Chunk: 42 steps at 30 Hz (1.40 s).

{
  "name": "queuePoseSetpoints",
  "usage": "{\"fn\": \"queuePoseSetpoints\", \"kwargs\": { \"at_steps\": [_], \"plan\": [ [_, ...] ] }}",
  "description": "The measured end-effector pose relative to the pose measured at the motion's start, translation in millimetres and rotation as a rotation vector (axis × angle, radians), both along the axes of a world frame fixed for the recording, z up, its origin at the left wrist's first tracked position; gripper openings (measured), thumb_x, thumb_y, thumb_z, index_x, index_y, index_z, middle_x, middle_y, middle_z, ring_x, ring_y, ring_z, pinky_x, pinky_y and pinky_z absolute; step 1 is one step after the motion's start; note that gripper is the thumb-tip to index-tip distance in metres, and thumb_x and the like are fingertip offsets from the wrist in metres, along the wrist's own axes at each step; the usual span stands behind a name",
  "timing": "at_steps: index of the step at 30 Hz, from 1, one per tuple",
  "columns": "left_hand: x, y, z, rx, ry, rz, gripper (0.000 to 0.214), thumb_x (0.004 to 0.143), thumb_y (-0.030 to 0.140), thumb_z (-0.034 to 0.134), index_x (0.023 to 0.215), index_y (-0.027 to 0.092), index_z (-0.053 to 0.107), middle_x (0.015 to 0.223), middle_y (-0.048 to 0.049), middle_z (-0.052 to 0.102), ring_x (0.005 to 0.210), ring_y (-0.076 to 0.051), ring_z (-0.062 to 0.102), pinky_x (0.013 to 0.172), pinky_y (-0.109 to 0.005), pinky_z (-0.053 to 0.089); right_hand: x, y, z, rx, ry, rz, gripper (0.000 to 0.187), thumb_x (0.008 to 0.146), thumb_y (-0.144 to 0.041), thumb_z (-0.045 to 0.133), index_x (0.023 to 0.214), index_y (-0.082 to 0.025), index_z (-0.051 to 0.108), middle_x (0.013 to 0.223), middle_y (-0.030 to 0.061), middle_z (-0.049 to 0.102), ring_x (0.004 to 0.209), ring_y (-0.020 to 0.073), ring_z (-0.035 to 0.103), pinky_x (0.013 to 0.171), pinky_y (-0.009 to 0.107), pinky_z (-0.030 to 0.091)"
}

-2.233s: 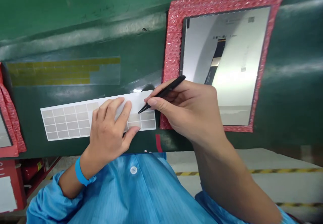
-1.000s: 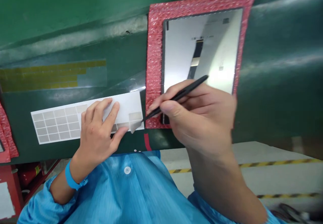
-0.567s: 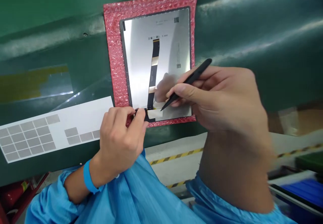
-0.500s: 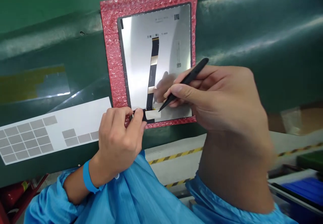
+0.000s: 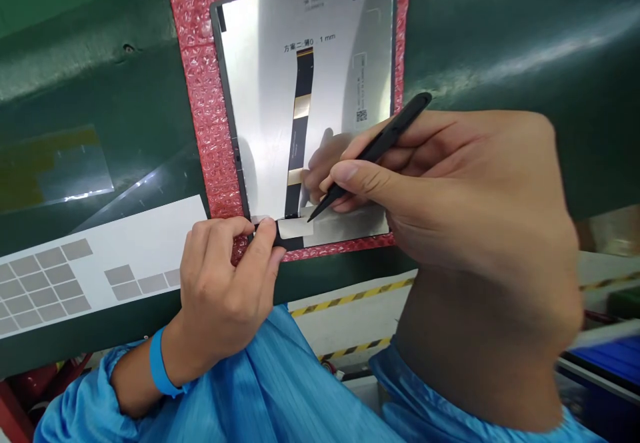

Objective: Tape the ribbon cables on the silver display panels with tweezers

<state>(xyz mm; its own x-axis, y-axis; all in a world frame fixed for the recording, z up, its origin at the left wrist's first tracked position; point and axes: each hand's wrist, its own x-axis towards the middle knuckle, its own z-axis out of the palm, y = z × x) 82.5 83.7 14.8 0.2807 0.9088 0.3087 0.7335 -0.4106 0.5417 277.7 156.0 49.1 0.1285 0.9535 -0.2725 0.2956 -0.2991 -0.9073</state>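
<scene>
A flat display panel [image 5: 260, 110] with a silvery back lies on red bubble wrap [image 5: 193, 96]. A black flex cable [image 5: 299, 140] with gold-coloured sections runs down its middle. Along the near edge, a small pale sticker [image 5: 295, 228] lies over a black strip. My left hand [image 5: 230, 276] is closed at the panel's near left corner, thumb and forefinger pressing by the strip. Held like a pen in my right hand [image 5: 450, 176] are black pointed tweezers [image 5: 383, 143]. Their tip is at the sticker's right end; whether it touches is unclear.
A white sheet with grey squares [image 5: 145, 243] lies left of the panel on the green mat [image 5: 500, 50]. Behind it is a clear plastic piece with a yellowish part [image 5: 50, 163]. Yellow-black tape [image 5: 355, 294] marks the floor below the table edge.
The view has moved closer, so the panel looks larger and sits higher. Both hands keep their grips, and the tweezers' tip stays by the sticker's right end.
</scene>
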Motion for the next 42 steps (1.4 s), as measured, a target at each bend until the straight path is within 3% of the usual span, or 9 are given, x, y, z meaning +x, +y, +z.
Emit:
{"fn": "queuePoseSetpoints", "kwargs": {
  "at_steps": [7, 18, 24, 32, 42],
  "plan": [
    [-0.5, 0.1, 0.3, -0.001, 0.007, -0.002, 0.026, 0.1, 0.014, 0.072, 0.126, 0.01, 0.073, 0.103, -0.0142, 0.071, 0.096, -0.026, 0.062, 0.076, -0.04, 0.056, 0.1, 1.3, 0.2, -0.031, 0.002, 0.001, 0.017, 0.084, -0.027, 0.09, 0.074, -0.024, 0.077, 0.081, 0.0054, 0.078, 0.067, 0.0217, 0.072, 0.052, 0.034, 0.059],
    [-0.4, 0.9, 0.9, 0.008, 0.008, -0.011, 0.026, 0.098, 0.012, 0.074, 0.124, 0.006, 0.074, 0.103, -0.0157, 0.071, 0.095, -0.026, 0.06, 0.075, -0.04, 0.055, -1.1, 0.5, 0.0, -0.005, 0.007, 0.0, 0.019, 0.085, -0.017, 0.087, 0.071, -0.024, 0.074, 0.078, 0.0043, 0.076, 0.077, 0.025, 0.078, 0.051, 0.032, 0.059],
    [-0.6, 0.3, 0.3, 0.001, 0.001, -0.005, 0.026, 0.099, 0.013, 0.073, 0.125, 0.007, 0.074, 0.104, -0.0152, 0.071, 0.096, -0.026, 0.06, 0.076, -0.04, 0.055, -0.5, 1.7, -1.3, 0.011, 0.018, -0.003, 0.019, 0.084, -0.019, 0.088, 0.071, -0.024, 0.075, 0.075, 0.0037, 0.076, 0.069, 0.0217, 0.075, 0.051, 0.031, 0.059],
    [-0.3, 0.7, 0.7, 0.0, 0.008, -0.009, 0.027, 0.099, 0.013, 0.074, 0.125, 0.007, 0.074, 0.104, -0.0151, 0.071, 0.096, -0.026, 0.061, 0.077, -0.04, 0.056, -0.9, 1.4, -1.7, 0.007, 0.022, -0.008, 0.02, 0.084, -0.014, 0.086, 0.071, -0.023, 0.074, 0.077, 0.0048, 0.076, 0.079, 0.025, 0.08, 0.052, 0.029, 0.06],
    [-0.5, 0.5, 1.5, 0.003, 0.015, -0.01, 0.026, 0.099, 0.013, 0.074, 0.125, 0.009, 0.074, 0.104, -0.0148, 0.07, 0.097, -0.026, 0.06, 0.078, -0.04, 0.054, -2.0, 2.0, -0.4, 0.013, 0.021, -0.027, 0.018, 0.081, -0.019, 0.09, 0.071, -0.023, 0.076, 0.076, 0.0046, 0.077, 0.074, 0.0236, 0.078, 0.05, 0.03, 0.059]
  ]
}}
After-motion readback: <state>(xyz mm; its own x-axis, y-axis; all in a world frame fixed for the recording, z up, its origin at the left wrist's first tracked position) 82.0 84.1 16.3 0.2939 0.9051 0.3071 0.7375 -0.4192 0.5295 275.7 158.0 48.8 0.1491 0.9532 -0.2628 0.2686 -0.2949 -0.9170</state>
